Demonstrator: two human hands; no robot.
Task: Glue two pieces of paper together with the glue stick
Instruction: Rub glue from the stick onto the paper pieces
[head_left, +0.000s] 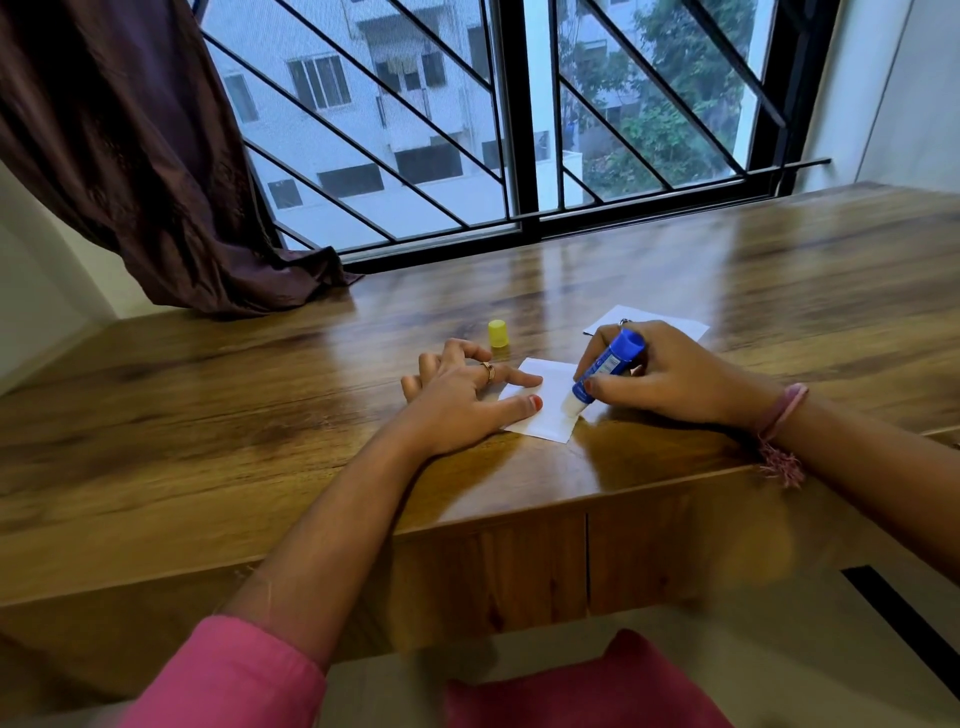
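A small white paper (545, 415) lies on the wooden desk (260, 415) near its front edge. My left hand (457, 395) rests flat on the paper's left part, thumb and forefinger pressing it down. My right hand (670, 374) grips a blue glue stick (602, 371), tilted, with its white tip touching the paper's right side. A second white paper (670, 325) lies just behind my right hand, partly hidden by it. The glue stick's yellow cap (497, 333) stands upright on the desk behind my left hand.
A barred window (519, 130) runs along the desk's far edge. A dark brown curtain (156, 182) hangs at the left, its hem resting on the desk's back left. The desk's front edge has drawer fronts (519, 571) below it.
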